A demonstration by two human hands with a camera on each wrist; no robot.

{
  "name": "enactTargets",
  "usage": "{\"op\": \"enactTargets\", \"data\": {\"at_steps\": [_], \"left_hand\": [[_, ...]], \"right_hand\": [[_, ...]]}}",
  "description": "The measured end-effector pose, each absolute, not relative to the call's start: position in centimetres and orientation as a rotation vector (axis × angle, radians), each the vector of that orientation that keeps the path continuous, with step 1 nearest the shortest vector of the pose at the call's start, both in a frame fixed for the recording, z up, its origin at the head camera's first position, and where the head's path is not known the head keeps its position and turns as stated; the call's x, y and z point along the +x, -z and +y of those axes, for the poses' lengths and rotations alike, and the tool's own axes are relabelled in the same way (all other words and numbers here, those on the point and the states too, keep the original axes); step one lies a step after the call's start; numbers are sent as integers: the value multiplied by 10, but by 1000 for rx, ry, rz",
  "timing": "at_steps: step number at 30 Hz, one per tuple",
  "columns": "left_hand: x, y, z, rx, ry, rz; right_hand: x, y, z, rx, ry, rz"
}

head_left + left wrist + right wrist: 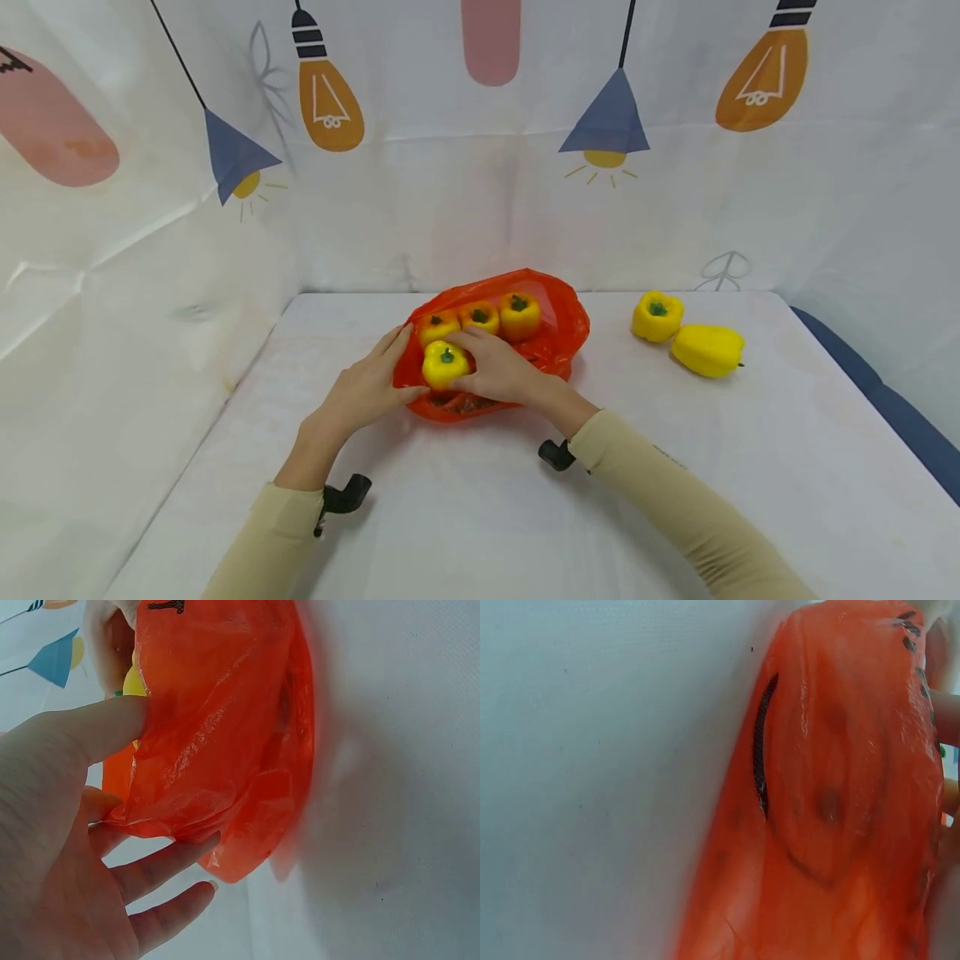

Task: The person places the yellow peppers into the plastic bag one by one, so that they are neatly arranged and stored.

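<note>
Head view, clock set about the red bag [572, 325], 12 being the far side. One yellow pepper [444, 367] was held in a narrow grip, between thumb and fingertips of the right hand [501, 367], over the bag's mouth toward 8 o'clock. Whether it was resting on anything could not be told. Stem green, turned up.

Bag's rim was held at 9 o'clock by the left hand [371, 379], thumb and fingers spread wide. Left wrist view: thumb laid at the bag's edge, plastic bunched near the fingers.

Three more peppers [480, 317], orange-tinted, were seen inside the bag, lined up from 10 to 1 o'clock.

Well apart at 3 o'clock, two loose peppers on the white table [480, 525]: an upright pepper [657, 317] and a lying pepper [707, 351], stem pointed toward 4. Contact between them could not be told.

Right wrist view was largely filled by bag and table; dark print was noted on the plastic. Fingers were only partly shown at 3 o'clock.
</note>
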State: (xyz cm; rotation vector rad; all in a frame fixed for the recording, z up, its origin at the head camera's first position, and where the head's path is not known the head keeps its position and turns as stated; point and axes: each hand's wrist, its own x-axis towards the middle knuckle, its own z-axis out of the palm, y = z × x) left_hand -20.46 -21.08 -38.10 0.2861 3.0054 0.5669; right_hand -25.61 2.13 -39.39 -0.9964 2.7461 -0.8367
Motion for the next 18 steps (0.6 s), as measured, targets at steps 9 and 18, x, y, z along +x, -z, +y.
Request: {"op": "enactTargets", "data": {"at_steps": [9,18], "left_hand": [[-204,383,-209,296,-570,3018],[-203,383,-211,309,-568,3021]], "right_hand": [[-256,396,17,-1001,752,2797],[-254,395,24,-984,744,2766]]}}
